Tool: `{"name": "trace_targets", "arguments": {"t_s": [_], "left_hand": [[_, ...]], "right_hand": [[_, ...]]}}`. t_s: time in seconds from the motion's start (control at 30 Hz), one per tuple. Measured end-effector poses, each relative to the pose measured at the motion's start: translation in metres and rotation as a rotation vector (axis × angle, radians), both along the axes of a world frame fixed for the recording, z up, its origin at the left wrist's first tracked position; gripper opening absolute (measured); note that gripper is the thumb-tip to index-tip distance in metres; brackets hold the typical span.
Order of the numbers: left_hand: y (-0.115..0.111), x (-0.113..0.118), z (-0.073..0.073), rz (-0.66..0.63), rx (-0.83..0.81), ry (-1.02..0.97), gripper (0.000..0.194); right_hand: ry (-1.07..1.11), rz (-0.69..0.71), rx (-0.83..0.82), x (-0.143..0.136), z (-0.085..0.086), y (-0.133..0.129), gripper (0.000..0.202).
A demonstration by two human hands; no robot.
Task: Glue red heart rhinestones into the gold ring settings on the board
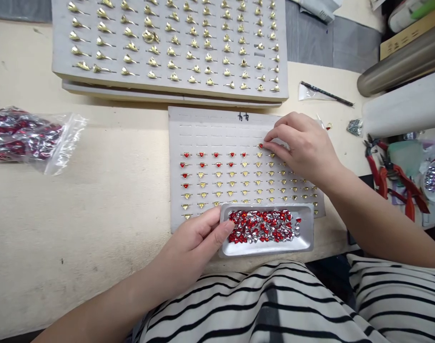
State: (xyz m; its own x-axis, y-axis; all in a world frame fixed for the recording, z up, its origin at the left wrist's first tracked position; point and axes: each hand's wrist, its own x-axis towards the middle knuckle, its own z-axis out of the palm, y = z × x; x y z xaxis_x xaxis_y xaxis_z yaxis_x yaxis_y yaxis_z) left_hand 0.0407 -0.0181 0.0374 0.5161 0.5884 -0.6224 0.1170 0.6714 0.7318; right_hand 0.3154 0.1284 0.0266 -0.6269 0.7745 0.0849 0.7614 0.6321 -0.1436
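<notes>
My left hand grips the left end of a small silvery tray, its thumb over the rim. Red heart-shaped rhinestones with silver backs fill much of the tray. Under and beyond it lies a grey ring board with rows of gold rings; several at the upper left carry red stones. At the upper right of these rows, my right hand pinches a red rhinestone at a ring. The fingers touch or nearly touch the board, and the palm covers some rings.
Stacked foam boards full of gold rings stand at the back. A zip bag of red stones lies left. To the right are a black pen, red-handled pliers, a dish of shiny stones and rolls of material.
</notes>
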Motion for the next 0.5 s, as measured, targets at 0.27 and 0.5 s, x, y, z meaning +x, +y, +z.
{"name": "trace_targets", "arguments": {"t_s": [0.27,0.5], "left_hand": [[0.0008,0.0002,0.0013,0.021,-0.005,-0.032,0.042],[-0.0012,0.0003,-0.0005,0.011,-0.006,-0.024,0.043]], "right_hand": [[-0.003,-0.053,-0.013,-0.0020,0.0008,-0.0021,0.018],[-0.009,-0.067,-0.030,-0.0048,0.0014,-0.0023,0.017]]}}
